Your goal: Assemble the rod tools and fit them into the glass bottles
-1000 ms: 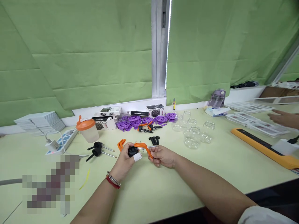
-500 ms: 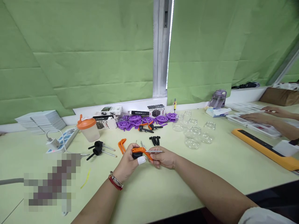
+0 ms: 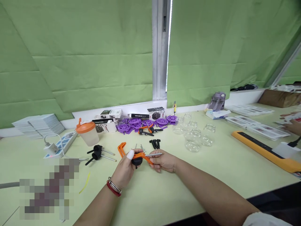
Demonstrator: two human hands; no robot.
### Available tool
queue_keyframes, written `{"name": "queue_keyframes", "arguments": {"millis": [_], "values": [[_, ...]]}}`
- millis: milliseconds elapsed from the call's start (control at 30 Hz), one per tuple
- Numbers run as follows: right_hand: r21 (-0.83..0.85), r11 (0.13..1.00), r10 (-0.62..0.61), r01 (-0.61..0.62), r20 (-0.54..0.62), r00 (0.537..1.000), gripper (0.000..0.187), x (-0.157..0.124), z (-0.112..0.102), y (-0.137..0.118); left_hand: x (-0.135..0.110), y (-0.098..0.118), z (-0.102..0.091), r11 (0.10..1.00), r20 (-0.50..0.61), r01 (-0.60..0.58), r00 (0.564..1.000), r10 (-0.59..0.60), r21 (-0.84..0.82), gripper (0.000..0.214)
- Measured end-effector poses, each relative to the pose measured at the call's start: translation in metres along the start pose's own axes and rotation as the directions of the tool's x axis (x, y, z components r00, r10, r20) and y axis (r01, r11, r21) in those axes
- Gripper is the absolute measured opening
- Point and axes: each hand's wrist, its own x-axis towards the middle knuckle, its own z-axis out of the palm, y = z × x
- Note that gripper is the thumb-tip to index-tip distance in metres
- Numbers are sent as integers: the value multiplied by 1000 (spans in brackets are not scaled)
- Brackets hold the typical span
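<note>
Orange bracket point(image 3: 141, 155), between near and far edges of the worktop point(image 3: 152, 194), gripped by left hand point(image 3: 123, 168) and right hand point(image 3: 166, 161), black part point(image 3: 137, 161) apparently fitted; 2 black pieces point(image 3: 96, 155), toward the left edge, lack brackets

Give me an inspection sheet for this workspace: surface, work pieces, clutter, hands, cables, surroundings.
Surface: pale table; an area at near left is pixelated.
Work pieces: held orange bracket, black fitting and metal rod; two black holders with rods at left; three small black pieces beyond.
Clutter: purple parts, boxes and clear jars toward the back; orange-lidded cup at left.
Left hand: holds the orange bracket with the black fitting.
Right hand: grips the orange bracket's other end.
Cables: white cable by the power strip at left; black cable at right edge.
Surroundings: green sheets behind; another person's hand at far right.
</note>
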Motion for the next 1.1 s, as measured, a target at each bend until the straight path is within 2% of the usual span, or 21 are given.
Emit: {"name": "queue_keyframes", "arguments": {"millis": [133, 233, 300, 367, 433, 500, 600, 633, 700, 767, 833, 1100], "values": [[-80, 997, -3, -2, -54, 999, 34, 3, 0, 0, 2, 3, 1, 999, -62, 21, 998, -20, 23, 33], [-265, 964, -64, -8, -260, 963, 31, 7, -1, 3, 8, 10, -11, 999, -148, -46, 988, 44, -8, 32], [-493, 869, -173, -42, -382, 908, 21, 9, 0, 4, 13, 17, -24, 988, -237, -141, 964, 123, -59, 31], [-737, 673, -322, -65, -370, 872, 14, 11, 3, 2, 18, 24, -39, 971, -329, -212, 930, 165, -111, 28], [-911, 409, -438, -41, -236, 867, 18, 18, 9, -2, 21, 29, -49, 946, -395, -281, 897, 198, -162, 25], [-991, 132, -466, -1, -63, 883, 23, 30, 17, -8, 23, 30, -54, 924, -423, -326, 879, 219, -199, 24], [-969, -243, -345, 47, 131, 929, 21, 57, 31, -15, 23, 29, -53, 915, -422, -342, 877, 229, -216, 25], [-939, -339, -298, 55, 162, 941, 18, 67, 35, -16, 22, 28, -52, 915, -418, -342, 879, 230, -214, 25], [-875, -476, -194, 89, 203, 960, 13, 83, 46, -16, 22, 26, -52, 913, -413, -349, 878, 241, -210, 26], [-821, -552, -97, 146, 237, 967, 11, 95, 55, -13, 22, 25, -53, 912, -405, -354, 880, 249, -208, 26], [-792, -581, -33, 187, 253, 967, 11, 102, 62, -7, 23, 25, -55, 915, -393, -349, 885, 250, -205, 26], [-765, -602, -17, 229, 299, 954, 10, 106, 59, 2, 24, 21, -54, 926, -371, -325, 898, 239, -191, 27]]}}
